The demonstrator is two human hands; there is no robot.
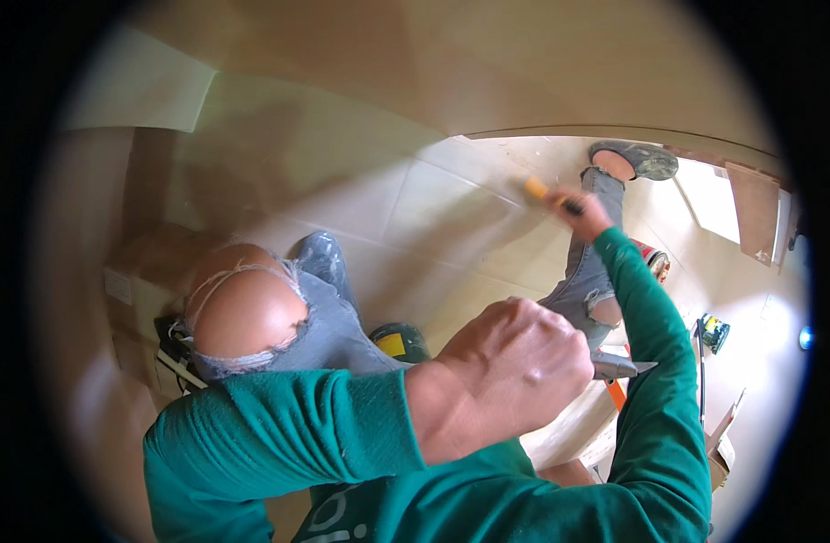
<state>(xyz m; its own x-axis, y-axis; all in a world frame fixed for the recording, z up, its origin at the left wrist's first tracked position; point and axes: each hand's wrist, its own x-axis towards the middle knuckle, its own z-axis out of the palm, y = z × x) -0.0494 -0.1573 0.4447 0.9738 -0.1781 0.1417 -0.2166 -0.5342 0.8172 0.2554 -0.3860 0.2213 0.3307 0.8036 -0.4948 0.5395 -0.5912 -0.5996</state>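
My left hand (516,376) is closed in a fist in front of my chest, its back toward me. From the fist a grey utility knife (614,366) sticks out, its pointed blade aimed right, in line with my right sleeve in this view. Farther off, my right hand (581,214) is stretched forward over the floor and closed round a short yellow-and-black tool (535,188). That tool and the hand are smeared by motion, so its exact kind is unclear.
Tiled floor (379,204) lies under a pale overhanging surface (451,68). My bent knee (245,303) is at left, and my shoe (634,160) at far right. A dark tub with a yellow label (400,344), a red tin (654,261) and a dark-green tub (715,333) stand around me.
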